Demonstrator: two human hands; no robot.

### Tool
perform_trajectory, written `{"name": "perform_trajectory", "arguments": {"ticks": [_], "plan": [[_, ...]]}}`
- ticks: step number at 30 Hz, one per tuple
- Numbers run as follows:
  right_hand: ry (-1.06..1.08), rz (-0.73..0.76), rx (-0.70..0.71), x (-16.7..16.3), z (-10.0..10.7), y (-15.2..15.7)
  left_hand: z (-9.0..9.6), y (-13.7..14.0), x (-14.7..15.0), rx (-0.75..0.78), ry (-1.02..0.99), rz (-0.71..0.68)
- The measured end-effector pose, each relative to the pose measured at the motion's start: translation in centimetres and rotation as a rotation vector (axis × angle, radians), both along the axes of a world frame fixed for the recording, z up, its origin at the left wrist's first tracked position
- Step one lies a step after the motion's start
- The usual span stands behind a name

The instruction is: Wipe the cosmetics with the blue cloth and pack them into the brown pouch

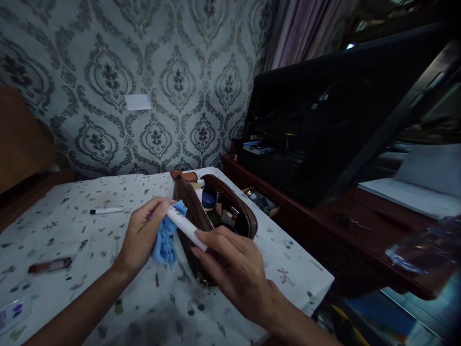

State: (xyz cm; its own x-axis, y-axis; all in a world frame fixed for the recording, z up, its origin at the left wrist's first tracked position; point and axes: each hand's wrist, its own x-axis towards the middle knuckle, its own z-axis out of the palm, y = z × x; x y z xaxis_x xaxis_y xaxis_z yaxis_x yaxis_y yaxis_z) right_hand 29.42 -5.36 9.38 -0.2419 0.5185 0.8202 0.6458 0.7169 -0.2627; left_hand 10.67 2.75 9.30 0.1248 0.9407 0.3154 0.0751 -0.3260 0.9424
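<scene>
My left hand (146, 230) is closed around a crumpled blue cloth (165, 242), which it presses against one end of a slim white tube (185, 226). The other end of the tube is pinched between the thumb and fingers of my right hand (234, 259). Small dark lettering shows near the cloth, too blurred to read. Just behind both hands, a brown zippered cosmetics bag (250, 214) lies open. Inside it are several small containers, among them a round blue case (208, 199) and a slender bottle (218, 202). My right hand hides part of the bag's front.
On the patterned white tablecloth (118, 192) lie a white pen-like stick (107, 210), a lip gloss tube (50, 265) and a clear packet (14, 315). To the right stand a large black screen (306, 110) and a dark red desk (360, 240) with a partly open drawer (262, 201).
</scene>
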Motion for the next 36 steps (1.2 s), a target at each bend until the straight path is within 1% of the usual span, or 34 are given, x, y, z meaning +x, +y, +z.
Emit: {"name": "perform_trajectory", "arguments": {"ticks": [2, 4, 6, 9, 12, 15, 18, 21, 24, 28, 31, 36], "plan": [[0.039, -0.043, 0.026, 1.2, 0.1, -0.1, 0.4, 0.1, 0.7, 0.066, 0.074, 0.014], [0.06, -0.101, 0.06, 2.3, 0.3, -0.1, 0.5, 0.0, 1.2, 0.147, 0.19, 0.013], [0.064, -0.173, 0.086, 3.3, 0.4, 0.0, 0.4, -0.3, 1.5, 0.247, 0.351, -0.04], [0.033, -0.249, 0.085, 4.6, 0.3, 0.3, -0.4, -0.9, 1.8, 0.496, 0.653, -0.131], [-0.008, -0.27, 0.071, 5.4, -0.4, 0.6, -1.0, -1.2, 1.7, 0.73, 0.908, -0.097], [-0.041, -0.281, 0.052, 6.0, -1.2, 0.8, -0.7, -1.1, 1.4, 0.834, 1.012, -0.073], [-0.028, -0.286, 0.026, 6.6, -1.5, 0.9, -0.3, -0.7, 0.9, 0.829, 1.012, -0.142], [0.011, -0.317, 0.044, 7.4, -1.4, 1.1, -0.7, -0.6, 0.2, 0.765, 0.951, -0.187], [0.021, -0.361, 0.091, 8.4, -1.1, 1.3, -1.9, -0.9, -0.2, 0.715, 0.883, -0.147], [0.009, -0.407, 0.131, 9.1, -0.8, 1.5, -3.2, -1.3, 0.0, 0.675, 0.85, -0.091], [-0.009, -0.442, 0.147, 9.2, -0.8, 1.7, -3.5, -1.5, 0.2, 0.662, 0.814, -0.097], [-0.061, -0.444, 0.183, 8.8, -0.9, 2.1, -3.7, -1.8, 0.4, 0.606, 0.799, -0.096]]}}
